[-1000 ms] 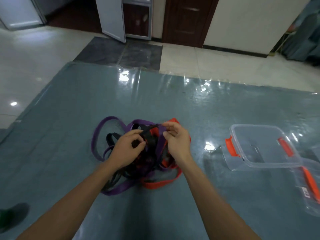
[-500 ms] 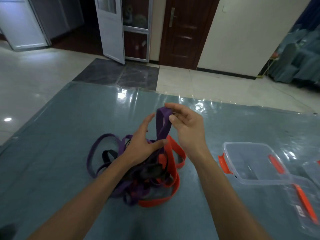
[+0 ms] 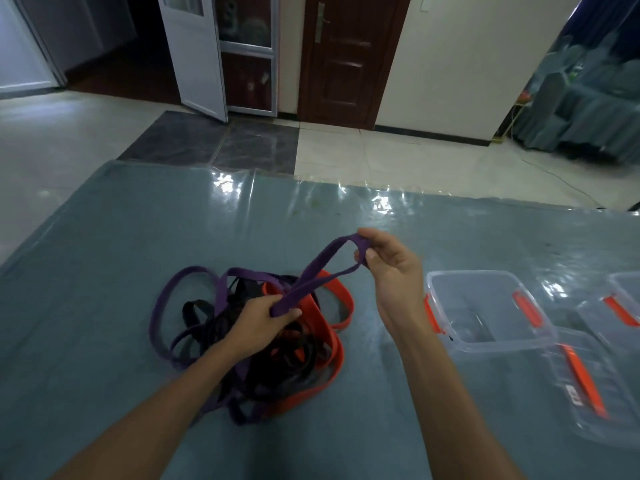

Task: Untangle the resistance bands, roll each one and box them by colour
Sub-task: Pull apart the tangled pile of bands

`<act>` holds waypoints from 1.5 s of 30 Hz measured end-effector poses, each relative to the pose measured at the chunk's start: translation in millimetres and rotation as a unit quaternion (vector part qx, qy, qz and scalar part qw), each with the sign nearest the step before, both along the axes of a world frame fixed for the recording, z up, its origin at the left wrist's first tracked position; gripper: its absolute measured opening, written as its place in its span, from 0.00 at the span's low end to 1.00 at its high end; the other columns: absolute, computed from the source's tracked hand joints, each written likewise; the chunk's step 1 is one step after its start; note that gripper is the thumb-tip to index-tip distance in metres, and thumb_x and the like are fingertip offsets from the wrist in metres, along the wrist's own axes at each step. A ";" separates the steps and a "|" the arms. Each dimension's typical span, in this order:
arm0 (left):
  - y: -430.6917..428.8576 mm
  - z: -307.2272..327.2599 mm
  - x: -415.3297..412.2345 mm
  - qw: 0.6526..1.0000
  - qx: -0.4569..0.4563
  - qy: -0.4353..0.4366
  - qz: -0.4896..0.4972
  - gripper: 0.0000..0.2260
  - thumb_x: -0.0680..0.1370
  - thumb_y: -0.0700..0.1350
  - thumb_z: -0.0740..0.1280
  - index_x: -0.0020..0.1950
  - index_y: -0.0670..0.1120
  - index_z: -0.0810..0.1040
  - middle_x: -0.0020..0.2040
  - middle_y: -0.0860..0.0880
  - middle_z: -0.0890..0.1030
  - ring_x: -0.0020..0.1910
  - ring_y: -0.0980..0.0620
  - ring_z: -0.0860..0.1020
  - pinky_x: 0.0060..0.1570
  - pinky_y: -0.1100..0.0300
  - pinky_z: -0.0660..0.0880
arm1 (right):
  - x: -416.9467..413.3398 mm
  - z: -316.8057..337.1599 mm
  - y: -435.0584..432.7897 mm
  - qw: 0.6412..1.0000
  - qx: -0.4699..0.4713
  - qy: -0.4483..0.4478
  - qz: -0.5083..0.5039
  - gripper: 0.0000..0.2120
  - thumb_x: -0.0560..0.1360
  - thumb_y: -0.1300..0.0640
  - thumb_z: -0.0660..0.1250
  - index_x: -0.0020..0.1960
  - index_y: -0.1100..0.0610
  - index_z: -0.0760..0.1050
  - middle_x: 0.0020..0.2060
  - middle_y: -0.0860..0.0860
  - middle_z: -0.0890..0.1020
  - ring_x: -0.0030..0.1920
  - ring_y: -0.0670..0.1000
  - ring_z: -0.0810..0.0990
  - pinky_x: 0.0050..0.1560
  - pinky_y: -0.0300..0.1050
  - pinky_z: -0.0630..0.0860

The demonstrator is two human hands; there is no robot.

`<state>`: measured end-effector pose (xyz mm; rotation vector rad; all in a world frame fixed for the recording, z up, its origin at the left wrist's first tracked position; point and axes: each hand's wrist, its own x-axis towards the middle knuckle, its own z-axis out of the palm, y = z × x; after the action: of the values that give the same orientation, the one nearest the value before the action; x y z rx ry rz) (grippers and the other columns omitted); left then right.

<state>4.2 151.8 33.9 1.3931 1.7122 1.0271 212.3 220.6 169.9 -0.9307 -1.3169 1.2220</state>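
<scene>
Now purple band (image 3: 323, 268) hangs taut btw pinching right hand (image 3: 391, 271) & gripping left hand (image 3: 263, 320); rest tangled.

A table (image 3: 138, 237) fills the lower two thirds of the frame. It is covered in blue-grey cloth under a glossy clear sheet that reflects light along the far edge. In the lower centre a tangle (image 3: 287, 362) of flat bands lies on it. A purple band (image 3: 162, 306) loops out to the left, black bands (image 3: 194, 310) knot through the middle, and an orange band (image 3: 334, 351) curves round the right side. At right, apart from the tangle, stands an open clear box (image 3: 498, 341) with orange clips. Against its lower right corner lies a second clear piece (image 3: 588, 410), box or lid, with an orange clip. A third (image 3: 627, 282) is cut off at the right edge.
</scene>
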 end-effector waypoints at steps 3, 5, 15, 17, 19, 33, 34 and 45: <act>1.8 14.3 -24.0 0.995 0.041 0.086 0.032 0.10 0.77 0.55 0.73 0.37 0.64 0.78 0.29 0.62 0.78 0.28 0.64 0.74 0.31 0.68 0.67 | 6.3 -26.1 1.2 0.997 -0.047 -0.050 -0.018 0.19 0.77 0.77 0.59 0.54 0.59 0.81 0.45 0.52 0.85 0.47 0.52 0.82 0.55 0.48 0.80; 5.3 26.7 -38.1 0.986 0.050 0.160 0.025 0.08 0.77 0.58 0.71 0.39 0.60 0.78 0.31 0.58 0.80 0.32 0.62 0.77 0.35 0.62 0.72 | 6.7 -40.2 0.0 0.991 -0.081 -0.110 -0.004 0.15 0.79 0.75 0.59 0.57 0.63 0.80 0.44 0.54 0.84 0.47 0.53 0.82 0.56 0.51 0.79; 17.5 74.2 -44.6 0.909 0.053 0.406 -0.078 0.10 0.78 0.58 0.69 0.47 0.52 0.80 0.40 0.48 0.83 0.44 0.42 0.81 0.36 0.54 0.69 | -29.4 -54.9 -19.6 0.844 0.217 -0.490 0.019 0.31 0.81 0.55 0.64 0.80 0.59 0.57 0.81 0.55 0.56 0.81 0.56 0.52 0.80 0.54 0.51; 15.4 79.4 -41.6 0.896 0.048 0.431 -0.091 0.09 0.78 0.56 0.68 0.48 0.51 0.80 0.43 0.46 0.84 0.45 0.41 0.81 0.37 0.53 0.69 | -36.9 -52.6 -20.5 0.832 0.239 -0.499 0.039 0.33 0.81 0.48 0.63 0.81 0.57 0.55 0.81 0.53 0.53 0.81 0.54 0.48 0.81 0.56 0.45; 12.5 83.2 -39.7 0.890 0.037 0.444 -0.102 0.07 0.78 0.53 0.68 0.47 0.51 0.79 0.42 0.45 0.83 0.45 0.40 0.81 0.37 0.53 0.69 | -43.5 -54.4 -20.5 0.827 0.241 -0.498 0.097 0.39 0.79 0.40 0.63 0.81 0.55 0.52 0.81 0.51 0.55 0.81 0.51 0.49 0.81 0.55 0.42; -15.8 43.6 -38.4 0.987 0.074 0.138 -0.024 0.13 0.75 0.47 0.76 0.42 0.64 0.76 0.37 0.64 0.81 0.37 0.66 0.78 0.37 0.70 0.70 | -53.0 -30.4 -21.1 0.876 0.225 -0.407 0.125 0.11 0.79 0.58 0.67 0.61 0.58 0.77 0.54 0.53 0.80 0.54 0.53 0.77 0.52 0.35 0.66; -16.2 36.0 -34.5 0.993 0.062 0.103 -0.004 0.12 0.75 0.48 0.76 0.41 0.64 0.76 0.36 0.64 0.80 0.35 0.66 0.76 0.37 0.71 0.69 | -52.7 -23.0 -21.2 0.885 0.227 -0.390 0.115 0.11 0.79 0.59 0.67 0.61 0.58 0.77 0.54 0.50 0.79 0.53 0.51 0.76 0.52 0.32 0.66; 9.4 35.6 -48.5 0.997 0.006 0.074 -0.003 0.06 0.80 0.49 0.70 0.54 0.48 0.82 0.44 0.44 0.85 0.46 0.45 0.84 0.52 0.44 0.79 | -30.4 -9.1 -26.8 0.962 0.152 -0.223 0.034 0.07 0.78 0.60 0.69 0.53 0.50 0.77 0.45 0.46 0.80 0.44 0.42 0.79 0.44 0.27 0.71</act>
<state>-44.3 161.2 69.4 1.5134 1.8099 0.9520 181.9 193.8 160.8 -0.9747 -1.8480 0.8485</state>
